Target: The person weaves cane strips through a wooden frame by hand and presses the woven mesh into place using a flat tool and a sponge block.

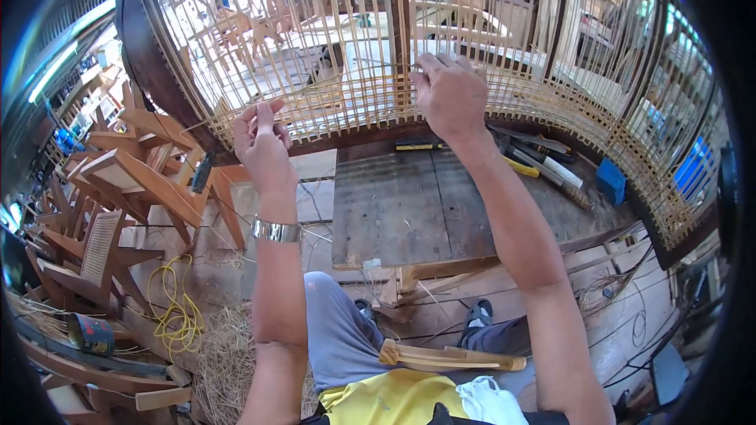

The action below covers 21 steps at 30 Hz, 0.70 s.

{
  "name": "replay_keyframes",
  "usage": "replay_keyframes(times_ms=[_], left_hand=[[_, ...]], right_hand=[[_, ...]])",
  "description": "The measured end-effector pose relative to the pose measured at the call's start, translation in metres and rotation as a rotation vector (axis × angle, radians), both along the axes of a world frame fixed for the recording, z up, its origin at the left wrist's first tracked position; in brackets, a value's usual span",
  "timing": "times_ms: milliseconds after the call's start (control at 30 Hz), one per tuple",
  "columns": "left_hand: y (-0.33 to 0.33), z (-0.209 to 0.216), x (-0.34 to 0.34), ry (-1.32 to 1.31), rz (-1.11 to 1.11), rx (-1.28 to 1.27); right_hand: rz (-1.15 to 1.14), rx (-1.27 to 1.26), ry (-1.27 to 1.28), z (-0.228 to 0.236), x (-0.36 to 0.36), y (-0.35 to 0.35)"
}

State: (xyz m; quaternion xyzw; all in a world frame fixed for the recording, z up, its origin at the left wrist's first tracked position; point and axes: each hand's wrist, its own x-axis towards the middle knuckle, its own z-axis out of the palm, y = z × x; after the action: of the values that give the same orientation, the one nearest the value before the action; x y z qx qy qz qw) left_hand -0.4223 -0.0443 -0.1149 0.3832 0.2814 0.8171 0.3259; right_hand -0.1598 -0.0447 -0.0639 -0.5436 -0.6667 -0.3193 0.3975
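A curved dark wooden frame (142,47) stands before me, strung with upright cane strands and woven crosswise along its lower edge. My left hand (265,142) is at the lower left of this cane weave (339,106), thumb and fingertips pinched on a thin cane strand (303,88) that slants off to the right. Just right of the dark middle post (400,24), my right hand (450,94) is closed against the weave with its fingers bent. Whatever lies between those fingertips is hidden by the hand.
Below the frame is a worn wooden bench (394,216) with hand tools (551,169) and a blue block (610,181) at its right. Wooden chair frames (142,181) crowd the left. A yellow cord (175,311) and cane shavings (228,354) lie on the floor.
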Motion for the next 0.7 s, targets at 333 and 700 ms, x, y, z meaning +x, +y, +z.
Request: replay_keyframes(times_ms=[333, 700], left_hand=[[0.01, -0.004, -0.032, -0.196, -0.09, -0.025], [-0.047, 0.0, -0.159, -0.447, -0.107, 0.22]], right_hand=[[0.054, 0.08, -0.029, -0.013, -0.002, 0.014], [-0.042, -0.059, -0.387, 0.009, -0.011, 0.002]])
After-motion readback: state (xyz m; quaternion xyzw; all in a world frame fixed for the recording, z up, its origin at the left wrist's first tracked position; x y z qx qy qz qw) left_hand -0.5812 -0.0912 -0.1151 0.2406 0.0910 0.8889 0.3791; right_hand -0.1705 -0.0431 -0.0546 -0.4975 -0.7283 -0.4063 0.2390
